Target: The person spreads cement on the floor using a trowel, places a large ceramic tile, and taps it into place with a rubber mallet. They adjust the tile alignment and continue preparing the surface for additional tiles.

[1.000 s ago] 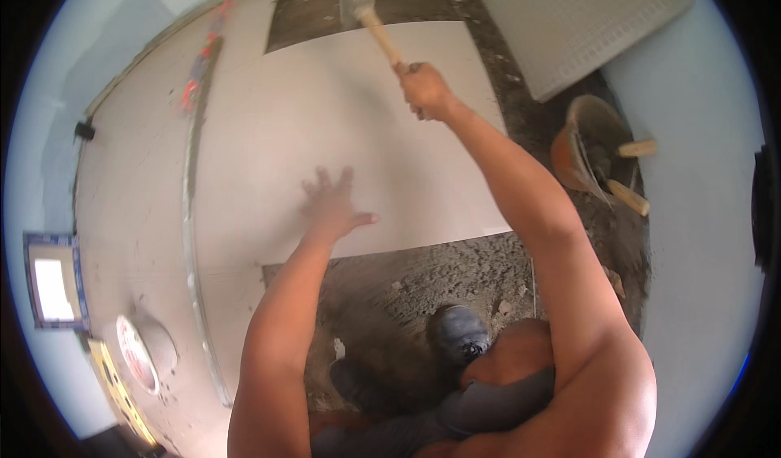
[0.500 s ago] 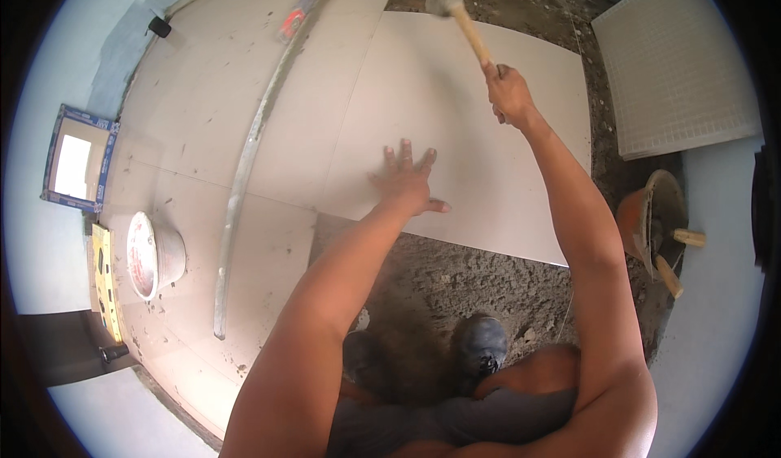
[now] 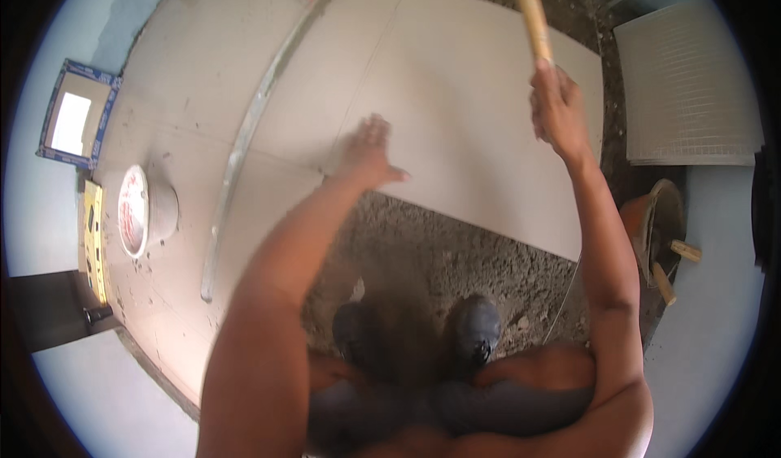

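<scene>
My right hand [image 3: 560, 108] grips the wooden handle [image 3: 530, 15] of a mallet, held up above the far right part of a large pale floor tile [image 3: 480, 124]. The mallet's head is out of the picture beyond the top edge. My left hand [image 3: 368, 153] is at the tile's near left corner, by the seam with the neighbouring tiles. Its thumb stands apart from the stretched fingers, which are blurred; whether it touches the tile I cannot tell. Grey, rough mortar bed [image 3: 439, 246] shows along the tile's near edge, in front of my dark shoes [image 3: 476, 328].
A long metal straightedge [image 3: 244, 137] lies across the tiles on the left. Beyond it are a white bucket [image 3: 159, 212] on its side and a yellow level [image 3: 96, 238]. At right, an orange tub [image 3: 639, 220] with wooden-handled tools stands near a white gridded panel [image 3: 687, 92].
My left hand has moved left across the tile to its corner, its fingers less spread. My right hand has moved right, and the mallet's head has left the picture. The view has shifted.
</scene>
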Demonstrator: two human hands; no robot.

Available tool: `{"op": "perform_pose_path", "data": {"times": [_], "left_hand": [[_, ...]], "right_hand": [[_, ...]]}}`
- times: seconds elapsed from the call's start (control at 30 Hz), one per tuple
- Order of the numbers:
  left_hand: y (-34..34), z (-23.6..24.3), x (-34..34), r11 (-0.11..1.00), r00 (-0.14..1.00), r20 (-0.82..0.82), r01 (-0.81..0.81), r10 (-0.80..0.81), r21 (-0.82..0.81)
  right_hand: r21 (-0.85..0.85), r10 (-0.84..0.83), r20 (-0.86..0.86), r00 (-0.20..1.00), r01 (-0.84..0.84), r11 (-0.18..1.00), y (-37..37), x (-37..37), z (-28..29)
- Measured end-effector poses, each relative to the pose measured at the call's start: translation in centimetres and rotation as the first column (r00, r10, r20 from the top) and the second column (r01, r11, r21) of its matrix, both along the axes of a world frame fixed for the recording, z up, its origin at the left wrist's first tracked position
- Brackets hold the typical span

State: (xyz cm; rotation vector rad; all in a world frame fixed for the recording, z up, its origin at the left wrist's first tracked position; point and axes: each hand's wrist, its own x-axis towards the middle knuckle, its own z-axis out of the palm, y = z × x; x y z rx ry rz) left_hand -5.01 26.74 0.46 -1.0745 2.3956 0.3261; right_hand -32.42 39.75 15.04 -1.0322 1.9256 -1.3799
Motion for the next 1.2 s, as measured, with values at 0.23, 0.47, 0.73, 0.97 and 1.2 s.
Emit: {"op": "perform_pose_path", "data": {"times": [0.23,0.47,0.73,0.97,1.2], "left_hand": [[-0.8,0.1,3.9,0.993,0.999,0.040,0.003,0.002,-0.114],[-0.3,1.1,5.1,0.993,0.994,0.102,-0.023,0.035,-0.118],[0.1,0.8,3.0,0.993,0.993,0.064,-0.090,0.095,-0.070],[3.6,1.6,-0.8,0.984,0.978,0.105,-0.176,0.178,-0.029],[3.3,0.3,-1.8,0.990,0.976,0.168,-0.133,0.140,-0.054]], "right_hand": [[0.379,0.358,-0.425,0.831,-0.196,0.904,15.3,1.1,-10.2],[0.215,0.276,-0.156,0.948,-0.240,0.947,15.4,3.3,-4.4],[0.670,0.153,0.001,0.988,-0.115,0.734,17.5,3.2,-5.1],[-0.061,0.112,0.016,0.994,-0.111,0.992,20.8,2.6,-3.3],[0.737,0.000,-0.085,0.996,0.063,0.673,26.2,3.1,-7.3]]}}
